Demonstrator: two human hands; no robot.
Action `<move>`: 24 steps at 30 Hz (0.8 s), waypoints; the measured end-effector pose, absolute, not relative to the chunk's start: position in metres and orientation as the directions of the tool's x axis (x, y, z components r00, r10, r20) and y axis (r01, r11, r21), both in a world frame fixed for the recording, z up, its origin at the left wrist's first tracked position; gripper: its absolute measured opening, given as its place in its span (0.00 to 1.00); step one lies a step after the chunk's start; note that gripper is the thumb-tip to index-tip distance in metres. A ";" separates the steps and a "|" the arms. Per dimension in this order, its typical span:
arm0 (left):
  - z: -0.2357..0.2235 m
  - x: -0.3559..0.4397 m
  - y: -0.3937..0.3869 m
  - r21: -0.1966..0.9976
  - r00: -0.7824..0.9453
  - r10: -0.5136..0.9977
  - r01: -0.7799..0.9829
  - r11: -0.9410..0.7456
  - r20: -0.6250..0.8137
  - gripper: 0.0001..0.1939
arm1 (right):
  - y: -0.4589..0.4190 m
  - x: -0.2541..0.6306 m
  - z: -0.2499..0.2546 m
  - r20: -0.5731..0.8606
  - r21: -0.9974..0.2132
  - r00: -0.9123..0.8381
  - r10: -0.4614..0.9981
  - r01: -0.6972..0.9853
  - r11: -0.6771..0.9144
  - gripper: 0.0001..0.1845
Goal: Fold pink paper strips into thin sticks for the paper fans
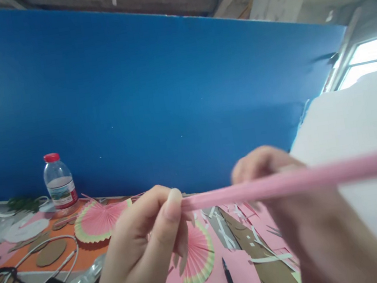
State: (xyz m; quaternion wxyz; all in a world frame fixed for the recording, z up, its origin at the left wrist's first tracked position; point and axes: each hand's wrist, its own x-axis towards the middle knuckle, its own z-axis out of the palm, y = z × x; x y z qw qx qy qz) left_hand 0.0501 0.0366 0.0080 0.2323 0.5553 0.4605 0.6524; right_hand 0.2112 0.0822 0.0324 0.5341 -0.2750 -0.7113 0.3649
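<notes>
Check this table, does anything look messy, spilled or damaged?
Only clutter stands out: white paper strips lie scattered at odd angles across the brown board right of the pen, and a white cable loops loosely near the cardboard disc on the left. The bottle stands upright; I see no spill or damage.

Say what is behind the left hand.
A pleated fan shows left of the left hand, another fan to its right, both partly covered by it. Anything directly behind the hand cannot be seen.
</notes>
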 end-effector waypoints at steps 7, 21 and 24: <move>0.008 0.050 0.042 0.855 -0.322 0.795 0.264 -0.447 0.515 0.19 | 0.073 0.188 0.033 0.473 -0.839 -0.443 0.762 0.038 0.543 0.09; 0.005 0.050 0.036 0.902 -0.038 0.908 0.136 -0.409 0.417 0.23 | 0.079 0.195 0.037 0.537 -0.771 -0.409 0.738 0.118 0.626 0.19; 0.006 0.053 0.036 0.883 -0.107 0.885 0.188 -0.430 0.454 0.21 | 0.078 0.197 0.036 0.520 -0.791 -0.442 0.731 0.073 0.608 0.18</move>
